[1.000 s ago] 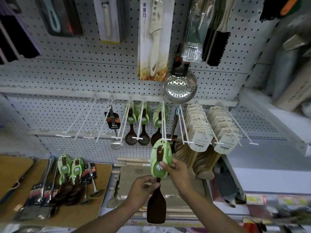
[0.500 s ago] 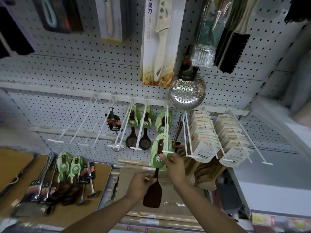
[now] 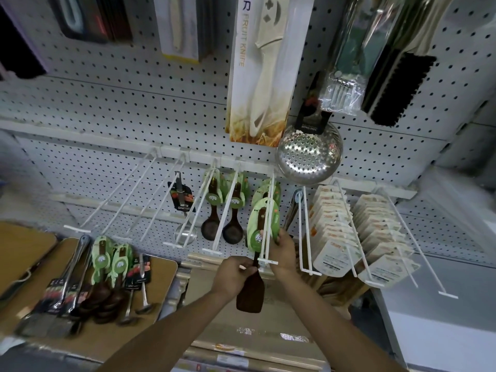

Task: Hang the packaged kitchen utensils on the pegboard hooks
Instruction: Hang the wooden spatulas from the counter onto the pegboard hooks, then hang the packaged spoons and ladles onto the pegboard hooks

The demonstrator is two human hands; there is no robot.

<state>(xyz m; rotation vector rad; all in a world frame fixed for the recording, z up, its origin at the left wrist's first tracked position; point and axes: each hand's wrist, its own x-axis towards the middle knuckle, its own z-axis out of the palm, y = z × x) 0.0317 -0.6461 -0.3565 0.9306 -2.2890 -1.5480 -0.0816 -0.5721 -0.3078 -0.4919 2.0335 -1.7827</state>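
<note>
A dark wooden spatula (image 3: 250,292) with a green card sleeve (image 3: 258,229) hangs partway along a white double-wire pegboard hook (image 3: 268,210). My right hand (image 3: 284,252) pinches the lower right edge of the green card. Just below, my left hand (image 3: 233,276) grips the spatula's handle. Further back on the same hook hangs another green-carded utensil (image 3: 268,190). Two more hooks to the left carry green-carded dark spoons (image 3: 224,210). More packaged utensils (image 3: 107,267) lie on a wooden board (image 3: 161,280) at the lower left.
Two bare hooks (image 3: 128,200) stick out at the left, and one holds a steel ladle (image 3: 183,208). Rows of beige carded packs (image 3: 357,232) fill the hooks on the right. A steel skimmer (image 3: 310,154), a fruit knife box (image 3: 261,68) and brushes (image 3: 397,87) hang above.
Both hands lifted the spatula up from below the hook tip, threaded its green card onto the hook and slid it back along the wires.
</note>
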